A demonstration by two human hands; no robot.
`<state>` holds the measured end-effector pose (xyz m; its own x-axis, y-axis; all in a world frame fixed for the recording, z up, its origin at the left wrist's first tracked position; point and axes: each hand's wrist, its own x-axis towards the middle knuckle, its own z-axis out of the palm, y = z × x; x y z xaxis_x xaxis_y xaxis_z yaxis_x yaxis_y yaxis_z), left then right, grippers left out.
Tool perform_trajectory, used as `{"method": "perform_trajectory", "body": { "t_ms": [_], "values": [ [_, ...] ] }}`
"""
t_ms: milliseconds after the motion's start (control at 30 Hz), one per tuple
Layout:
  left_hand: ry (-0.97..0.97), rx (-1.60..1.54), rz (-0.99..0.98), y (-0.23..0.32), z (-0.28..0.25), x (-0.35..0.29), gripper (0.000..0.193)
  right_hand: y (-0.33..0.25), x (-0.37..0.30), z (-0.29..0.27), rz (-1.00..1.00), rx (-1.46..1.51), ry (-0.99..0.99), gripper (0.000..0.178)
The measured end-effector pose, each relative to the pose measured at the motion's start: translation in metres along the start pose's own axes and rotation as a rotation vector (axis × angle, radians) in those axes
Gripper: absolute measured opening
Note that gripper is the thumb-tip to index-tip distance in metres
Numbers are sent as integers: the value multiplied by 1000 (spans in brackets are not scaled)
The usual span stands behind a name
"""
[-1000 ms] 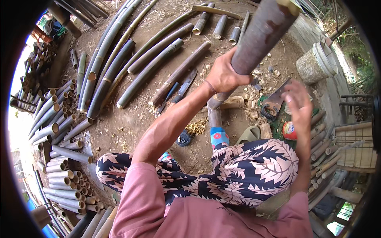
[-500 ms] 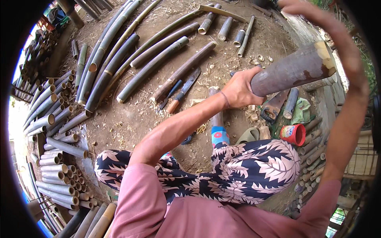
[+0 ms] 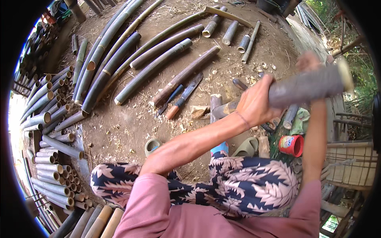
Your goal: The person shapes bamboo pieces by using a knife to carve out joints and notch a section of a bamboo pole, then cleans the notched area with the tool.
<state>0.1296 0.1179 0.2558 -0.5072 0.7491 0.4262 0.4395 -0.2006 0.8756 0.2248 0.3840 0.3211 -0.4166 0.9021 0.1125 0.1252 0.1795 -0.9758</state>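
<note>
My left hand (image 3: 256, 101) is closed round the near end of a thick, dark grey bamboo tube (image 3: 305, 88). The tube is held off the ground, slanting slightly up to the right, and its pale cut end is blurred by motion. Just beyond the tube is my right hand (image 3: 308, 61), smeared, with its forearm passing behind or under the tube. Whether its fingers touch the tube cannot be made out. Below my left hand, a shorter bamboo piece (image 3: 227, 110) and a dark handle (image 3: 239, 83) show in part.
A wooden-handled machete (image 3: 184, 96) lies on the dirt beside long bamboo poles (image 3: 152, 71). Cut bamboo tubes (image 3: 55, 170) are stacked at the left. A red tub (image 3: 291, 145), a green cloth (image 3: 300, 121) and an olive slipper (image 3: 245, 147) are near my legs. Short bamboo pieces (image 3: 230, 32) lie ahead.
My right hand has come down and leftward, from high at the right to just beyond the tube. My left hand and the tube have shifted right and a little lower, and the tube lies flatter.
</note>
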Motion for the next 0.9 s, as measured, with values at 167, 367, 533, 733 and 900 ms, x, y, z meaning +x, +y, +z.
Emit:
{"method": "perform_trajectory", "body": {
  "t_ms": [167, 367, 533, 733, 900],
  "values": [
    [-329, -33, -77, 71, -33, 91, 64, 227, -5, 31, 649, -282, -119, 57],
    [-565, 624, -564, -118, -71, 109, 58, 360, -12, 104, 1035, -235, -83, 76],
    [-219, 1063, -663, -300, -194, 7, 63, 393, 7, 110, 852, 50, 300, 52],
    [-76, 1700, -304, -343, -236, -82, 60, 335, -71, 44, 256, -125, 228, 48],
    [-685, -130, -1008, -201, -54, -85, 72, 214, -138, -29, 816, 265, -304, 53]
  ]
}}
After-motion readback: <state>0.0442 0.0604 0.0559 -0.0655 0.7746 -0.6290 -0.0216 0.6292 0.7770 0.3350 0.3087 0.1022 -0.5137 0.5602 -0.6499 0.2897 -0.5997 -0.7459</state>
